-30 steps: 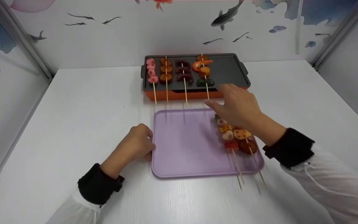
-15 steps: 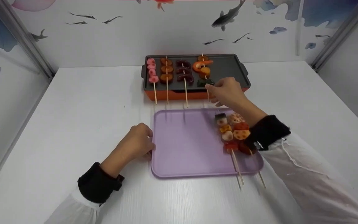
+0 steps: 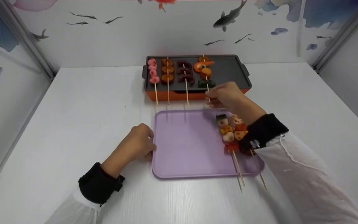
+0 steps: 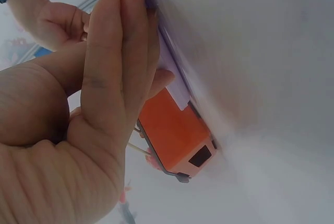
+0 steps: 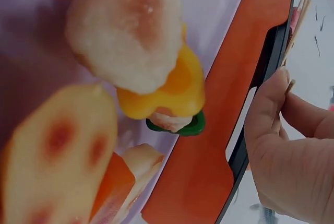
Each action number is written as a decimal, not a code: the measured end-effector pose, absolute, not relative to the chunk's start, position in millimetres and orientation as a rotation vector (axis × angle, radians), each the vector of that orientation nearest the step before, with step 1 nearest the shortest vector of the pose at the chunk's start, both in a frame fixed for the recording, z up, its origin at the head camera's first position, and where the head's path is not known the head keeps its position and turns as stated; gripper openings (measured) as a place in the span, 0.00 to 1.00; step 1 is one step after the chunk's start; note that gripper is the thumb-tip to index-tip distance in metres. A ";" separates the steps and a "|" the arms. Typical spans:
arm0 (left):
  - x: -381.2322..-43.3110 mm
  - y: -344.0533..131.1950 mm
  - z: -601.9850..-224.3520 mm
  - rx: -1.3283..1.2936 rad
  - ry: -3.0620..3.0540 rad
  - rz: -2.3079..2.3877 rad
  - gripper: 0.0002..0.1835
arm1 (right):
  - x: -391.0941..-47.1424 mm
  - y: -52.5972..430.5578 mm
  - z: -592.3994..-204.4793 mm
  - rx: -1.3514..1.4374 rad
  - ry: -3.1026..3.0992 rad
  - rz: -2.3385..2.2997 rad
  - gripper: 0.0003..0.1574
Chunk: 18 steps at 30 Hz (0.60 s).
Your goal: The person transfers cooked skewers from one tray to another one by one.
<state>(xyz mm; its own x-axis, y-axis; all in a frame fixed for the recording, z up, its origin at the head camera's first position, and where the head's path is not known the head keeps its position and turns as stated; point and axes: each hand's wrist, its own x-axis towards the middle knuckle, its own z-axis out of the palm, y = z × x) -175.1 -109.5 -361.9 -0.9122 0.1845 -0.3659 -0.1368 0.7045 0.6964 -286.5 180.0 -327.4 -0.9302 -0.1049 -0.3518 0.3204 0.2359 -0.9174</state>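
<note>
My left hand (image 3: 138,141) grips the left edge of a lilac tray (image 3: 185,146); in the left wrist view its fingers (image 4: 104,62) lie along that edge. At the grill's front, my right hand (image 3: 227,96) pinches the stick of a skewer (image 3: 206,73) with a shrimp, round orange slices and a green piece. That food still lies on the dark grill plate (image 3: 228,73). The stick's end shows between thumb and fingers in the right wrist view. On the tray's right side lie two mixed skewers, one with a mushroom-like piece (image 3: 228,137), the other partly hidden by my right wrist.
The orange-based grill (image 3: 166,95) stands behind the tray, against the patterned back wall (image 3: 179,34). Left of the held skewer lie a pink skewer (image 3: 153,73), an orange-slice skewer (image 3: 167,70) and a dark red one (image 3: 185,71). Sticks overhang the front edges of grill and tray.
My right hand has moved from above the tray's right side to the grill's front and taken hold of the shrimp skewer's stick. The left hand stays at the tray edge.
</note>
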 end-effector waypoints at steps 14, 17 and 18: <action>-174.3 -109.0 -361.6 0.027 2.523 1.044 0.22 | -280.2 196.6 -319.2 0.200 2.099 -1.842 0.20; -174.8 -109.1 -361.2 0.025 2.532 1.026 0.22 | -275.9 198.4 -315.8 0.212 2.083 -1.858 0.22; -175.1 -109.0 -361.3 0.022 2.531 1.025 0.21 | -274.0 198.8 -314.8 0.211 2.077 -1.862 0.21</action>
<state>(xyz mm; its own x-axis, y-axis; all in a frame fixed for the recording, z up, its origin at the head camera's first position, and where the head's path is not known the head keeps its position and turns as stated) -175.1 -109.0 -361.3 -0.9169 0.1637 -0.3639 -0.1357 0.7297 0.6702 -274.0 198.8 -314.8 -0.9304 -0.1156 -0.3479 0.3332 0.1288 -0.9340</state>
